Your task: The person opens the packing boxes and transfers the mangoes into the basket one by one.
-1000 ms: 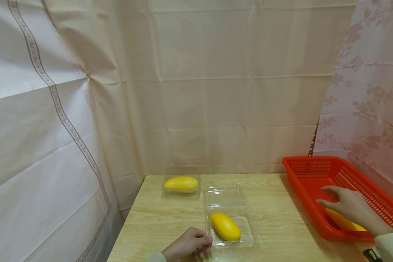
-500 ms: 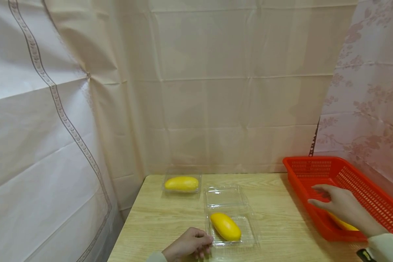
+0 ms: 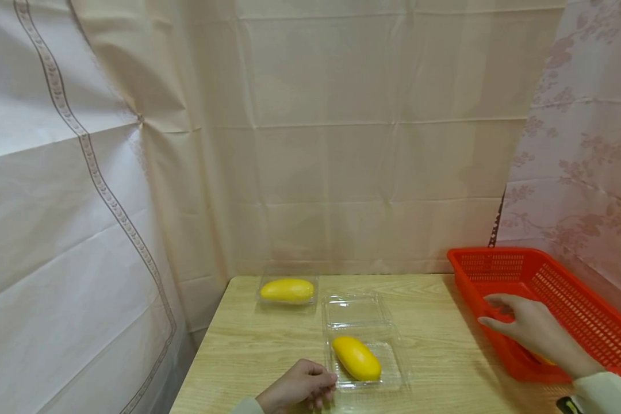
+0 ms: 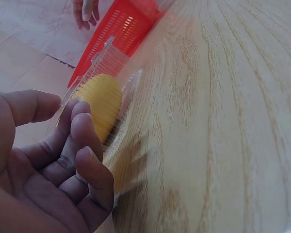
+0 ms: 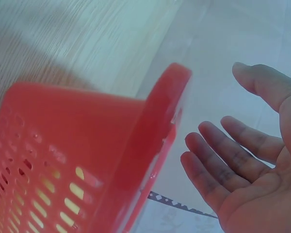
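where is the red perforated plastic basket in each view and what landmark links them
Head: red perforated plastic basket, lower right.
Left wrist: basket at the top, mostly left of centre.
Right wrist: basket fills the lower left.
Shared landmark: light wood-grain tabletop, visible in all three views.

A bare right hand (image 5: 262, 182) hovering beside a red slotted plastic basket (image 5: 82, 126), fingers pointing toward its rim, something yellow (image 5: 76, 191) showing through the slots, pale wood-grained tabletop (image 5: 102, 43) lying behind
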Demonstrator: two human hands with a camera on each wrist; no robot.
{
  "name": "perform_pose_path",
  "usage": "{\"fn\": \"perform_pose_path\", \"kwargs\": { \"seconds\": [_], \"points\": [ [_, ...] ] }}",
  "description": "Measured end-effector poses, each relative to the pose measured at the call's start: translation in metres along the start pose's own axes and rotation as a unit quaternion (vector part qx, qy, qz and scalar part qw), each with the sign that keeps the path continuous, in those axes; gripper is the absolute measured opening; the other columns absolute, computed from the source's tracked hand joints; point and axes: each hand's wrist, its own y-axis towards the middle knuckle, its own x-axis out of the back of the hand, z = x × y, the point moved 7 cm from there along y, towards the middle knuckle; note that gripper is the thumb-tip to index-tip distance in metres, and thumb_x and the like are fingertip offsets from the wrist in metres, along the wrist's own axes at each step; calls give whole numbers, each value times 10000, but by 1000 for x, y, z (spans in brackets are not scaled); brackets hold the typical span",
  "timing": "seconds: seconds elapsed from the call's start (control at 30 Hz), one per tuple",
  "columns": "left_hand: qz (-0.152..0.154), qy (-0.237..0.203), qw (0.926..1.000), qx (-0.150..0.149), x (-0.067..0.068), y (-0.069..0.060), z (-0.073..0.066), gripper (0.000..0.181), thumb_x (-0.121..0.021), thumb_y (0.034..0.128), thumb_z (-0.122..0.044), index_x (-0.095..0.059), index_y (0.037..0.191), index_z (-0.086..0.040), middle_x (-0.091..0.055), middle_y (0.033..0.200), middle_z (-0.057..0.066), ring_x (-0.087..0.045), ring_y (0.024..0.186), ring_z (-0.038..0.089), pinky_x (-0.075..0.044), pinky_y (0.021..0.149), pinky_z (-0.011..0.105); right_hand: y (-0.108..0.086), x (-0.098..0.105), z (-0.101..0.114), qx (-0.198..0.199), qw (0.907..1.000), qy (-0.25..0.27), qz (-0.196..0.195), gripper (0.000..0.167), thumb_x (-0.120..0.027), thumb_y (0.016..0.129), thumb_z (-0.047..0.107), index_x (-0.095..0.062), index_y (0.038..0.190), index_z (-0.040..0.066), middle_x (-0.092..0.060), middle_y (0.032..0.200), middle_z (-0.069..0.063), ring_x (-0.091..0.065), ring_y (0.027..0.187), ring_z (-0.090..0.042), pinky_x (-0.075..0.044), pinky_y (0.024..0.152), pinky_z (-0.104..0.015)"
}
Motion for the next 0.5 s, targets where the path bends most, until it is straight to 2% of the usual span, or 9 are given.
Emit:
{"fn": "perform_pose_path", "kwargs": {
  "seconds": [0.5],
  "points": [
    [-137,15,9999,80,0,0,3,357,-653,1022,-234,-705,988,118,-678,729,-6,-533,547,57,-408,487,164,2,-8,17,187,9998,61,-18,628,-816,863,476,-694,1240,-11,-718,1148,-189,-689,981,-368,-560,783,-580]
  ]
}}
